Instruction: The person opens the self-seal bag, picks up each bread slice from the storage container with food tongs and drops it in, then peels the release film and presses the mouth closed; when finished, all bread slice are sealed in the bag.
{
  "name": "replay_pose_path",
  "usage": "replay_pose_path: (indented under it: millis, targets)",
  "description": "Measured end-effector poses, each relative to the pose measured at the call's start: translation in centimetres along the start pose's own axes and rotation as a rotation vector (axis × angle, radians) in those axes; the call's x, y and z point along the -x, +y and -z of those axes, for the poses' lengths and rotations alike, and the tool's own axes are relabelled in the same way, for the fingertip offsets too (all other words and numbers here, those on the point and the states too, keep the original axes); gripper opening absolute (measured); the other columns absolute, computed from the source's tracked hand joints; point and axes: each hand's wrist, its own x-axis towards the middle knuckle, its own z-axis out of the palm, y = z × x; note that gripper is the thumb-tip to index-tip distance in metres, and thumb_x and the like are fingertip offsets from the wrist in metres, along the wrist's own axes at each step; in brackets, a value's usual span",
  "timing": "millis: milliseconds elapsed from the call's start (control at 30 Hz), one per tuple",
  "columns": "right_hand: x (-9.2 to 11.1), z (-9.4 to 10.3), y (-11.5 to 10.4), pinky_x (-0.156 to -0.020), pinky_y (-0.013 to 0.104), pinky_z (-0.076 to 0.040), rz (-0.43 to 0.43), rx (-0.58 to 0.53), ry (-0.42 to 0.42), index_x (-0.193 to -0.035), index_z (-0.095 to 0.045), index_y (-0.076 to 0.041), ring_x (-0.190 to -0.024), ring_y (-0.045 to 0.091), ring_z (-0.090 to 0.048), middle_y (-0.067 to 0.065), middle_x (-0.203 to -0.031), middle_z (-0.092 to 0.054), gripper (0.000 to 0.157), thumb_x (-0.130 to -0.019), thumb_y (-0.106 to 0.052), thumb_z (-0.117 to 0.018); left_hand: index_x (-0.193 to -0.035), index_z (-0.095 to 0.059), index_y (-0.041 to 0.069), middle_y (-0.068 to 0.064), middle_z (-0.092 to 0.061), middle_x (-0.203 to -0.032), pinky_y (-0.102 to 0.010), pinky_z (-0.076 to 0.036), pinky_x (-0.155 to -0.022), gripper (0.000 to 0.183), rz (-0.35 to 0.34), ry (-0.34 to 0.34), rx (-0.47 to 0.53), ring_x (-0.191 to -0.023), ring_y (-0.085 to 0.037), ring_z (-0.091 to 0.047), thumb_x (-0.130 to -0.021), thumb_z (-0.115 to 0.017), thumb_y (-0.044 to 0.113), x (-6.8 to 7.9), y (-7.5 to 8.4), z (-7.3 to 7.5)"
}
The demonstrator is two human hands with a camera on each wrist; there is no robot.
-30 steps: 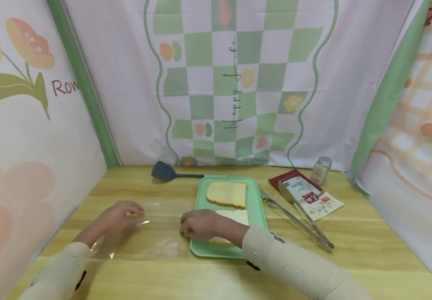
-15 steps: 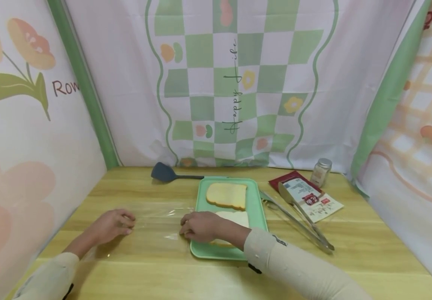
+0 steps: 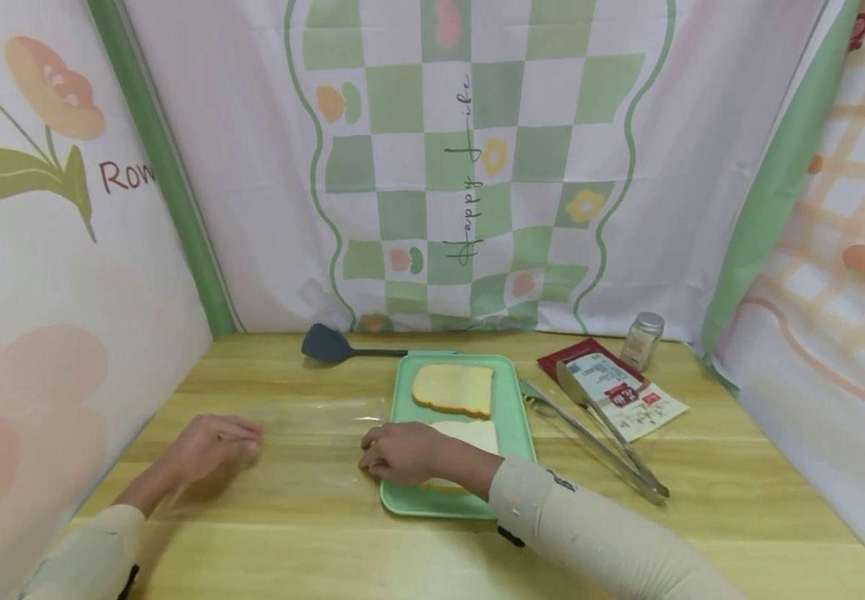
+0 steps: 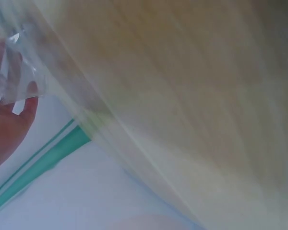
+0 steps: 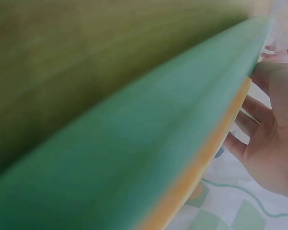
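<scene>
A clear plastic film (image 3: 312,450) lies across the wood between my hands. My left hand (image 3: 211,450) is at its left side; in the left wrist view crumpled film (image 4: 19,72) covers the fingers, seen through it. With bent fingers, my right hand (image 3: 402,452) pinches the film's right edge beside the left rim of a green tray (image 3: 517,433). On the tray lie two bread slices: the far one (image 3: 452,388) shows whole, while the near one (image 3: 470,433) is partly under my right hand and wrist. What the fingertips touch is partly hidden.
A dark spatula (image 3: 327,344) lies behind the tray, its handle reaching the tray's far edge. To the right are metal tongs (image 3: 605,446), partly over a red and white packet (image 3: 620,392), and a glass jar (image 3: 642,342). Fabric walls enclose the table (image 3: 702,517).
My left hand has moved left, away from the right hand, and the film between them lies flatter. The right hand stays at the tray's left rim.
</scene>
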Motion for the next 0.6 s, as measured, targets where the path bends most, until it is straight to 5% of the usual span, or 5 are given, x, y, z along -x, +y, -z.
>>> replay_pose_path:
  millis: [133,300,600]
  targets:
    - [-0.1,-0.2,0.1,-0.094,0.022,-0.049,0.001,0.018,-0.007,-0.12,-0.073,-0.026,-0.117,0.011,-0.059,-0.003,-0.129,-0.063,0.025,-0.1,-0.023,-0.058,-0.094,-0.079,0.007,-0.007,-0.076,-0.1,-0.035,-0.058,-0.079,0.011,0.069,0.01,-0.006,-0.093,-0.013,-0.07,-0.083,-0.078,0.01,-0.1,0.0,0.3]
    - [-0.1,-0.4,0.2,-0.09,0.022,-0.05,0.007,0.016,0.001,-0.12,-0.073,-0.026,-0.115,0.012,-0.06,-0.003,-0.128,-0.063,0.024,-0.1,-0.023,-0.059,-0.098,-0.078,0.004,-0.009,-0.075,-0.102,-0.022,-0.056,-0.076,0.013,0.121,0.076,0.056,-0.094,-0.003,-0.067,-0.085,-0.076,0.005,0.0,0.3,0.6]
    - [-0.1,-0.4,0.1,-0.09,0.022,-0.05,-0.02,-0.009,-0.004,-0.116,-0.075,-0.026,-0.118,0.012,-0.059,-0.002,-0.13,-0.063,0.026,-0.101,-0.022,-0.054,-0.095,-0.077,0.0,-0.009,-0.076,-0.1,-0.01,-0.051,-0.076,0.014,0.097,0.198,0.221,-0.094,0.009,-0.063,-0.083,-0.073,-0.007,-0.1,0.5,1.9]
